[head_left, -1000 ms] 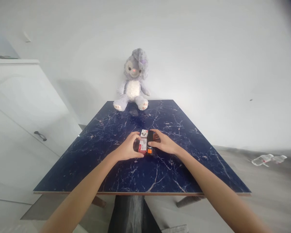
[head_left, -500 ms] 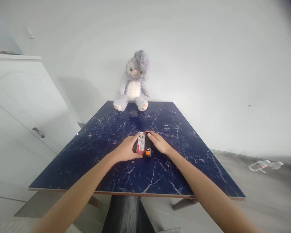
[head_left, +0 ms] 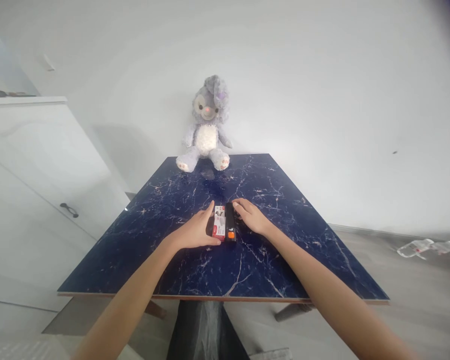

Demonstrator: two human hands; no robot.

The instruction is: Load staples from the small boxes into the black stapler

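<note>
Your left hand [head_left: 195,231] is spread around the left side of the red-and-white box [head_left: 219,223], thumb at the near end and a finger by the far corner; you have the box between them, though how firmly can't be told. Your right hand [head_left: 252,217] is partly open, palm down, its fingertips at the far end of the black item [head_left: 230,218]; whether it grips can't be told. Box and item lie lengthwise side by side between your hands on the blue table [head_left: 189,277], the item's orange patch [head_left: 231,235] at its near end. Beyond both hands sits a plush toy [head_left: 206,130]. A cabinet [head_left: 48,200] stands left of your left hand; bottles [head_left: 414,248] lie on the floor, well right of your right.
</note>
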